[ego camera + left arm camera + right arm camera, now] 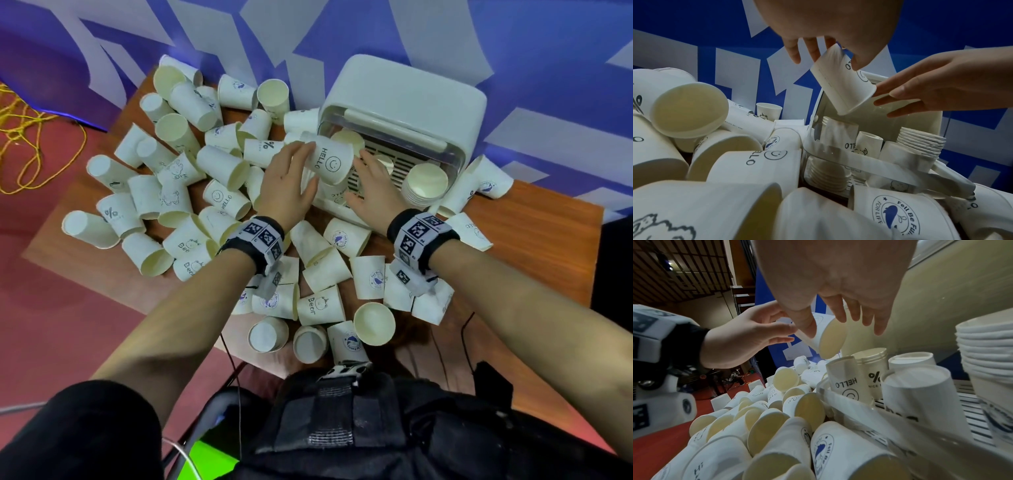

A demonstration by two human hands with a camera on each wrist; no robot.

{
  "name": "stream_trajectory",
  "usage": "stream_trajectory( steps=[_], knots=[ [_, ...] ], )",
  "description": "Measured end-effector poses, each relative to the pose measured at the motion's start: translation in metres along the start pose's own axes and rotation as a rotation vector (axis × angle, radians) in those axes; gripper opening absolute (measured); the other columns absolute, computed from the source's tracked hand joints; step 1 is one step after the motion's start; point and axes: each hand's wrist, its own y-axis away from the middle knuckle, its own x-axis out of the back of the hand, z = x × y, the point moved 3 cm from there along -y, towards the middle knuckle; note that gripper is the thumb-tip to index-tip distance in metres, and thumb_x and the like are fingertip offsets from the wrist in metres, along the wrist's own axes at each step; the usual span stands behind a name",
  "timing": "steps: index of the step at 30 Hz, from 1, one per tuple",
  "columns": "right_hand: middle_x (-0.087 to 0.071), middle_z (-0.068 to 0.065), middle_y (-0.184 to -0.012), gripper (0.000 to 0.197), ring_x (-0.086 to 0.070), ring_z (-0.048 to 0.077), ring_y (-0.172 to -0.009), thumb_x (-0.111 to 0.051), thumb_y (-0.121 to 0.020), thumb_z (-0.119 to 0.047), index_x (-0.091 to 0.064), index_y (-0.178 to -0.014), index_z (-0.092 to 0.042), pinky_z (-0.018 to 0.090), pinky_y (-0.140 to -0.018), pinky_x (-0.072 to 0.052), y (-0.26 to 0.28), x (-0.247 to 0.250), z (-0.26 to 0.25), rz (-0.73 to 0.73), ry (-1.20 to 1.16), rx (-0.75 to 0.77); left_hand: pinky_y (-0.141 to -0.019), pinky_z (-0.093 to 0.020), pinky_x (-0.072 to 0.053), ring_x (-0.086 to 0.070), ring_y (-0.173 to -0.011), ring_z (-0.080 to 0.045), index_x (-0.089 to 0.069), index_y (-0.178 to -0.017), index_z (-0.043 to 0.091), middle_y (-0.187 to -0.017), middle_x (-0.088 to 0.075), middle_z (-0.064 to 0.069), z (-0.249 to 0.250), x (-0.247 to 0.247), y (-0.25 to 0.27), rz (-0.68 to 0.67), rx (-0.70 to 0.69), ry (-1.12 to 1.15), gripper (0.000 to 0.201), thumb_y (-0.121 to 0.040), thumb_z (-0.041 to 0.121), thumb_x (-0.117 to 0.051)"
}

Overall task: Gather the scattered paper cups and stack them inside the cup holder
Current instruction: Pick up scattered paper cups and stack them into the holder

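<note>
Several white paper cups (222, 198) lie scattered over the wooden table (548, 240). The white cup holder (404, 99) stands at the back right with its clear lid raised; a stack of cups (426, 185) stands inside, beside several upside-down cups (846, 379). My left hand (301, 154) grips a "HELLO" smiley cup (329, 164) by its base, tilted, mouth towards the holder's opening. My right hand (363, 178) is over the holder with fingers spread, its thumb (806, 327) and fingertips (881, 91) at the cup's rim (859, 104).
A blue and white wall (342, 27) rises right behind the holder. Loose cups crowd the table's left, middle and front edge, and more lie against the holder's right side (479, 185). A yellow cable (34, 137) trails on the red floor at left.
</note>
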Motion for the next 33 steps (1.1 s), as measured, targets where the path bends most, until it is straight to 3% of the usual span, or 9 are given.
stream_trajectory(
  steps=[4, 8, 13, 17, 20, 23, 26, 29, 33],
  knots=[
    [-0.009, 0.012, -0.158, 0.064, -0.007, 0.027, -0.146, -0.051, -0.094, -0.028, -0.023, -0.149, -0.012, 0.038, -0.118, -0.012, -0.005, -0.007, 0.001, -0.025, -0.015, 0.004, -0.109, -0.032, -0.032, -0.043, -0.125, -0.026, -0.046, -0.137, 0.007, -0.136, -0.047, -0.015, -0.003, 0.001, -0.004, -0.002, -0.015, 0.015, 0.051, -0.088, 0.021, -0.056],
    [-0.006, 0.014, -0.158, 0.064, -0.003, 0.028, -0.146, -0.050, -0.094, -0.027, -0.022, -0.150, -0.014, 0.038, -0.117, -0.008, -0.010, -0.015, 0.005, -0.068, -0.004, -0.030, -0.109, -0.039, -0.034, -0.043, -0.124, -0.029, -0.046, -0.137, 0.006, -0.138, -0.047, -0.015, -0.004, -0.003, -0.007, -0.072, -0.086, -0.006, 0.052, -0.088, 0.018, -0.057],
    [-0.005, 0.014, -0.158, 0.059, -0.002, 0.028, -0.146, -0.048, -0.095, -0.023, -0.026, -0.149, -0.013, 0.038, -0.117, -0.007, -0.010, -0.019, 0.013, -0.091, 0.088, -0.069, -0.111, -0.039, -0.031, -0.039, -0.132, -0.031, -0.042, -0.141, 0.008, -0.142, -0.047, -0.011, -0.004, -0.017, -0.005, -0.227, -0.131, -0.010, 0.057, -0.086, 0.014, -0.058],
    [-0.007, 0.010, -0.159, 0.067, -0.007, 0.026, -0.146, -0.047, -0.094, -0.014, -0.013, -0.151, -0.016, 0.037, -0.117, -0.012, -0.006, -0.014, 0.015, -0.078, -0.006, -0.069, -0.113, -0.036, -0.026, -0.037, -0.137, -0.031, -0.038, -0.144, 0.008, -0.144, -0.046, -0.013, 0.001, -0.034, 0.003, -0.378, -0.150, 0.033, 0.063, -0.085, 0.005, -0.060],
    [-0.011, 0.008, -0.159, 0.068, -0.012, 0.025, -0.145, -0.047, -0.093, -0.012, -0.014, -0.151, -0.017, 0.036, -0.117, -0.015, -0.007, -0.015, 0.017, -0.077, 0.014, -0.007, -0.113, -0.036, -0.027, -0.040, -0.135, -0.032, -0.040, -0.142, 0.004, -0.144, -0.045, -0.017, 0.003, -0.039, 0.006, -0.367, -0.135, 0.045, 0.060, -0.084, 0.002, -0.060],
    [-0.012, 0.009, -0.158, 0.062, -0.011, 0.026, -0.145, -0.045, -0.093, -0.010, -0.022, -0.150, -0.016, 0.035, -0.117, -0.011, -0.009, -0.019, 0.019, -0.111, 0.093, 0.036, -0.113, -0.046, -0.029, -0.041, -0.134, -0.034, -0.044, -0.138, 0.001, -0.145, -0.044, -0.018, -0.006, -0.043, 0.009, -0.353, -0.114, -0.008, 0.057, -0.084, 0.005, -0.061],
    [-0.007, 0.006, -0.160, 0.062, -0.006, 0.028, -0.146, -0.044, -0.093, -0.010, -0.020, -0.150, -0.016, 0.037, -0.119, -0.009, -0.010, -0.029, 0.021, -0.193, 0.203, 0.065, -0.115, -0.049, -0.020, -0.027, -0.143, -0.027, -0.037, -0.145, 0.008, -0.153, -0.034, -0.010, -0.012, -0.047, 0.014, -0.439, -0.092, -0.063, 0.060, -0.088, 0.009, -0.058],
    [0.003, -0.002, -0.160, 0.069, 0.000, 0.028, -0.146, -0.044, -0.092, -0.009, -0.012, -0.152, -0.022, 0.040, -0.119, -0.008, -0.011, -0.035, 0.023, -0.255, 0.252, 0.023, -0.117, -0.049, -0.004, -0.002, -0.148, -0.016, -0.013, -0.154, 0.019, -0.161, -0.008, 0.002, -0.015, -0.050, 0.018, -0.620, -0.061, -0.192, 0.076, -0.091, 0.015, -0.056],
    [0.006, -0.003, -0.160, 0.071, 0.004, 0.029, -0.146, -0.044, -0.092, -0.011, -0.008, -0.152, -0.024, 0.045, -0.120, -0.008, -0.011, -0.035, 0.023, -0.287, 0.281, 0.012, -0.116, -0.049, 0.002, 0.005, -0.148, -0.013, -0.004, -0.154, 0.022, -0.161, 0.001, 0.005, -0.012, -0.050, 0.017, -0.687, -0.044, -0.258, 0.082, -0.091, 0.015, -0.055]
  ],
)
